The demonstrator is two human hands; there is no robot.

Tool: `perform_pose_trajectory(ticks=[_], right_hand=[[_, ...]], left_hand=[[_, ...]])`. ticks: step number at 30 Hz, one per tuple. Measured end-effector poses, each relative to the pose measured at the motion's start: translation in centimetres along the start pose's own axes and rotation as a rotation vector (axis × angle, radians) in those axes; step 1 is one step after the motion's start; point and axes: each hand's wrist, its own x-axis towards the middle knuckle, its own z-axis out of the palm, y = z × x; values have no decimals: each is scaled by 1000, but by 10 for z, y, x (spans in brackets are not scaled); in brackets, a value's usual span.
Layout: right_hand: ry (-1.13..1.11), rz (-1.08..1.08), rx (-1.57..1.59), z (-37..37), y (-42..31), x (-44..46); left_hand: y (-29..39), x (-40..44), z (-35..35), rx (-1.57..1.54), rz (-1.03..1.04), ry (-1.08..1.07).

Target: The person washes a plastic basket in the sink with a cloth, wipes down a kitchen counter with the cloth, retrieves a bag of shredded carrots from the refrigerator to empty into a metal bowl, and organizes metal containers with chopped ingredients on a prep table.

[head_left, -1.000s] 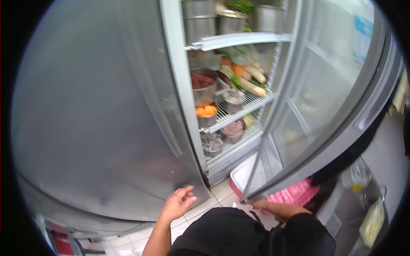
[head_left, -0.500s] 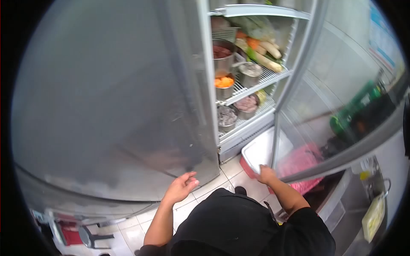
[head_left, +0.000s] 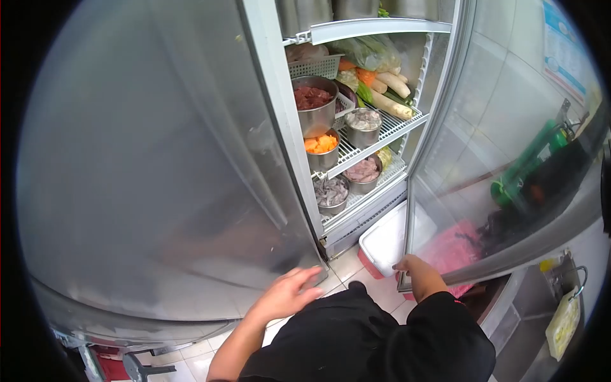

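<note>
My right hand is at the near lower edge of the open glass door, fingers curled round its frame. My left hand is empty in front of the steel cabinet side, its fingers stretched out. Inside the refrigerator, a large steel pot of red meat rests above a steel pot of orange pieces. Beside them stands a steel pot of pale food. On the lower shelf are a pot of pinkish meat and a pot of greyish pieces.
White radishes and bagged greens lie at the back of the middle shelf. A red tub with a white lid sits on the floor below the door. A grey stool is at lower left; a sink is at right.
My left hand has moved right, with its fingers reaching further out. My right hand has shifted slightly right and down at the door edge. The shelves show more fully as the view shifts.
</note>
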Motion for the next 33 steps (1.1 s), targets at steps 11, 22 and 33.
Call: perform_pose_trajectory(ticks=[11, 22, 33], right_hand=[[1013, -344, 1180, -322, -29, 57], [969, -1207, 1248, -564, -214, -7], [915, -1211, 1228, -594, -238, -51]], left_hand=[[98, 156, -15, -393, 381, 218], [98, 223, -27, -665, 141, 719], [81, 273, -40, -467, 123, 769]])
